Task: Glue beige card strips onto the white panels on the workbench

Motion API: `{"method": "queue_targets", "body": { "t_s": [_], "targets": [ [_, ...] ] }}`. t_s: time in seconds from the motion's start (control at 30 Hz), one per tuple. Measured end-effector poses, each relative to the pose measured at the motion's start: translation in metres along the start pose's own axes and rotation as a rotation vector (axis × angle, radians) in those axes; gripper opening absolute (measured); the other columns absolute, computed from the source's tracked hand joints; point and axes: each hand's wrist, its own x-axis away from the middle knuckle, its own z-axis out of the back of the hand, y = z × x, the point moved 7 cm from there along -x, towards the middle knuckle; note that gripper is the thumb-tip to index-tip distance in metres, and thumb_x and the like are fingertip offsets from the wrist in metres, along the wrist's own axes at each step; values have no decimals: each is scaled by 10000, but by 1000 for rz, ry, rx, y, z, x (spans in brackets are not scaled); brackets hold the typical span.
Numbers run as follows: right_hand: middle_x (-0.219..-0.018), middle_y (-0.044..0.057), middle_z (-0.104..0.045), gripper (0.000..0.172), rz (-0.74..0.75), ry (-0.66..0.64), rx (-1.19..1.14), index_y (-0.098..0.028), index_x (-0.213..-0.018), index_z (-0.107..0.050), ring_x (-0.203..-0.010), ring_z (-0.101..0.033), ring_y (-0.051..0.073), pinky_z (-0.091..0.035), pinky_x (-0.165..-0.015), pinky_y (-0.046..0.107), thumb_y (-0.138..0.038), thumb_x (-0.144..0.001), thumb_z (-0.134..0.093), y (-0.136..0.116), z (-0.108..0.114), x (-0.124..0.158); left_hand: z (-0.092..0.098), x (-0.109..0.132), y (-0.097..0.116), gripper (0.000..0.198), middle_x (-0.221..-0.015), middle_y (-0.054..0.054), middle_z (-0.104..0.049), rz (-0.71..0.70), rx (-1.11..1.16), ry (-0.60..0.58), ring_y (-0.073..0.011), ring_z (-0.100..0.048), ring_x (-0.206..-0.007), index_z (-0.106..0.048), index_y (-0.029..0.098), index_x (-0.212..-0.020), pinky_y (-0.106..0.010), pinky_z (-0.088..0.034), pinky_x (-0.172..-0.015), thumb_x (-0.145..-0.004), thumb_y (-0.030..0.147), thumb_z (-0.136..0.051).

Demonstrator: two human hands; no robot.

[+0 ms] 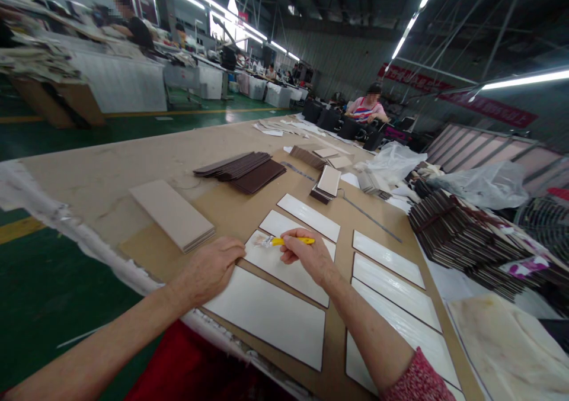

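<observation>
A flat paintbrush [297, 241] with a yellow handle is gripped in my right hand [309, 256], fingers closed round the handle. Its bristles rest on the left end of a white rectangular panel [288, 270] with a dark edge. My left hand [216, 270] is closed, its fingertips pressed to that panel's left corner; what lies under the fingers is partly hidden. Nearer to me is a larger white panel [275, 318]. Beyond the brush lie two more white panels, the farthest one [311, 216] glossy. Several shiny white panels [395, 294] form a column at the right, partly behind my right forearm.
Left of the panels lies a stack of beige boards [173, 214]. Dark brown strips [246, 170] are fanned out behind it. A small stack of pieces [329, 182] and a metal ruler [371, 214] lie farther back. Bundled dark boards [462, 235] stand at right. Another person [367, 109] sits across the table.
</observation>
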Motion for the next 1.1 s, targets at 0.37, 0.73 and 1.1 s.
{"method": "queue_targets", "body": {
  "t_s": [0.37, 0.73, 1.1],
  "targets": [
    [-698, 32, -716, 165, -86, 40, 126, -159, -853, -720, -538, -677, 143, -563, -513, 228, -300, -804, -647, 4, 45, 27, -1, -1, -1, 337, -1114, -102, -693, -3, -26, -17, -258, -619, -1073, -676, 162, -1054, -418, -497, -977, -883, 57, -405],
    [-652, 20, -686, 208, -154, 143, 159, -144, -809, -710, -493, -626, 129, -531, -470, 224, -345, -782, -666, 12, 112, 80, -1, 2, -4, 336, -1103, -100, -711, -76, -93, 29, -254, -639, -1055, -696, 151, -1057, -385, -491, -981, -899, 122, -401],
    [-696, 24, -696, 311, -95, 224, 85, -149, -885, -706, -525, -619, 125, -525, -511, 230, -452, -817, -684, 5, 133, 107, 1, 2, -1, 326, -1145, -109, -686, -58, -72, 9, -261, -609, -1098, -673, 145, -1084, -400, -471, -1009, -911, 110, -399]
  ]
}}
